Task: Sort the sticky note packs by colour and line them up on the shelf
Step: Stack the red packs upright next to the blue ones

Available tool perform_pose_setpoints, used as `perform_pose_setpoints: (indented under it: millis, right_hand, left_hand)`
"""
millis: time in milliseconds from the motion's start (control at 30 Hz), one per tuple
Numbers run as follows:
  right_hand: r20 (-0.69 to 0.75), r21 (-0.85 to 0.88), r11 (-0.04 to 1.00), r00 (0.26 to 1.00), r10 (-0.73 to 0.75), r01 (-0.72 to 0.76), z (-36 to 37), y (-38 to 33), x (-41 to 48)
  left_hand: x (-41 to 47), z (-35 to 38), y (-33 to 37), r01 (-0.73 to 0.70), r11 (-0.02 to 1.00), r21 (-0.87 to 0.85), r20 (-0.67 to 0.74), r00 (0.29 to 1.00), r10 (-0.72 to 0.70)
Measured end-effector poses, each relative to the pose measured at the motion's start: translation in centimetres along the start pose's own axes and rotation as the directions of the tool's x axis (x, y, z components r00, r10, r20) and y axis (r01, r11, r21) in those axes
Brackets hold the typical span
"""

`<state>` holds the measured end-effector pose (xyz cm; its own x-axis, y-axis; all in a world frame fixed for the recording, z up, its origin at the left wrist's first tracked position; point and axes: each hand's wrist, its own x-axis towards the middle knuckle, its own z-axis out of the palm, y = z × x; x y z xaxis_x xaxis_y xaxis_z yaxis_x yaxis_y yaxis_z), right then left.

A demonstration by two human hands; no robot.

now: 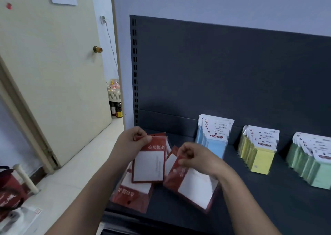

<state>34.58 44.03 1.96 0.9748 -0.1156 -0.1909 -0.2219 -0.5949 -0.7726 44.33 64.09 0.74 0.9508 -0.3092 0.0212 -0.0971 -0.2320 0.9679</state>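
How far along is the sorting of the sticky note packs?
Done: the blue packs, yellow packs and green packs stand in rows. In hand: the left hand and right hand each pinch a red pack. Left: lining up the red ones, including the flat red pack.

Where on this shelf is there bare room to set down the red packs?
Bare shelf shows in front of the blue row and yellow row, out to the front edge, plus narrow gaps between rows. Crowded: the left end, where left hand and right hand each pinch a red pack, with another lying flat.
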Motion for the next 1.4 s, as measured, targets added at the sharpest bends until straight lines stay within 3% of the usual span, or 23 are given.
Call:
perform_pose_setpoints:
  millis: [133, 233, 333, 467, 567, 667, 733, 800, 867, 900, 967, 1033, 1100, 1167, 1233, 1267, 1333, 1400]
  right_hand:
    - [-0.093, 0.271, 0.934, 0.972, -0.214, 0.231, -1.7, -1.3, -0.6]
    - [-0.305, 0.369, 0.866, 0.924, -0.231, 0.338, -1.4, -2.0, 0.1]
    - [-0.488, 0.257, 0.899, 0.851, -0.195, 0.354, -0.5, -1.7, 0.9]
    - [-0.576, 0.079, 0.954, 0.794, -0.194, 0.290, 0.3, -0.4, 1.5]
    - [-0.579, 0.021, 0.950, 0.778, -0.242, 0.311, 0.3, -0.2, 1.6]
    - [-0.485, -0.043, 0.950, 0.825, -0.290, 0.309, -0.5, -0.6, 1.6]
    - [-0.484, -0.084, 0.948, 0.819, -0.308, 0.306, -0.9, -0.8, 1.5]
    - [-0.557, -0.131, 0.948, 0.769, -0.313, 0.290, -1.3, -0.8, 1.4]
    - [-0.636, -0.184, 0.945, 0.701, -0.324, 0.270, -1.4, -0.6, 1.3]
    - [-0.672, -0.214, 0.942, 0.661, -0.335, 0.260, -1.5, -0.6, 1.3]
    - [-0.724, -0.265, 0.933, 0.590, -0.359, 0.243, -1.5, -0.3, 1.6]
    - [-0.745, -0.294, 0.928, 0.553, -0.372, 0.229, -1.6, -0.1, 2.0]
    - [-0.745, -0.300, 0.930, 0.557, -0.367, 0.211, -1.5, 0.1, 2.4]
    - [-0.740, -0.277, 0.939, 0.578, -0.343, 0.202, -1.4, 0.3, 2.7]
    - [-0.739, -0.237, 0.954, 0.604, -0.299, 0.182, -1.5, 0.5, 2.9]
    - [-0.742, -0.219, 0.960, 0.610, -0.279, 0.172, -1.6, 0.7, 2.9]
    - [-0.746, -0.187, 0.968, 0.617, -0.250, 0.166, -1.9, 0.9, 3.1]
    - [-0.738, -0.148, 0.976, 0.640, -0.217, 0.160, -2.2, 0.9, 3.2]
  left_hand:
    - [0.9, 0.9, 1.6, -0.102, 0.994, 0.035, -0.092, 0.990, 0.105]
    - [0.9, 2.2, 3.0, -0.236, 0.965, 0.118, -0.079, 0.966, 0.246]
    - [0.6, 3.1, 3.5, -0.279, 0.956, 0.092, 0.010, 0.960, 0.279]
    - [0.4, 3.3, 2.7, -0.274, 0.959, 0.076, 0.154, 0.953, 0.260]
    - [0.7, 3.5, 2.6, -0.347, 0.924, 0.158, 0.224, 0.924, 0.309]
    - [1.2, 3.7, 2.9, -0.367, 0.916, 0.160, 0.247, 0.914, 0.323]
    - [1.3, 4.2, 3.2, -0.350, 0.934, 0.075, 0.169, 0.927, 0.334]
    - [1.4, 4.7, 3.1, -0.274, 0.962, -0.005, -0.096, 0.957, 0.273]
    - [1.5, 4.9, 2.9, -0.193, 0.980, 0.050, -0.280, 0.939, 0.199]
    - [1.6, 5.2, 2.6, -0.164, 0.975, 0.150, -0.256, 0.946, 0.198]
    - [1.6, 6.2, 1.5, -0.155, 0.884, 0.440, -0.016, 0.984, 0.180]
    - [1.4, 7.7, 0.7, -0.239, 0.675, 0.698, 0.236, 0.967, 0.099]
    - [1.3, 9.1, -0.2, -0.332, 0.414, 0.847, 0.343, 0.938, 0.051]
    - [1.4, 10.3, -0.7, -0.350, 0.303, 0.887, 0.353, 0.934, 0.046]
    - [1.9, 10.8, -0.7, -0.341, 0.343, 0.875, 0.356, 0.934, 0.020]
    - [2.2, 10.8, -0.5, -0.321, 0.414, 0.852, 0.354, 0.935, -0.003]
    - [2.5, 10.4, 0.1, -0.221, 0.641, 0.735, 0.319, 0.947, -0.039]
    - [2.5, 9.1, 0.9, -0.064, 0.856, 0.513, 0.305, 0.946, -0.113]
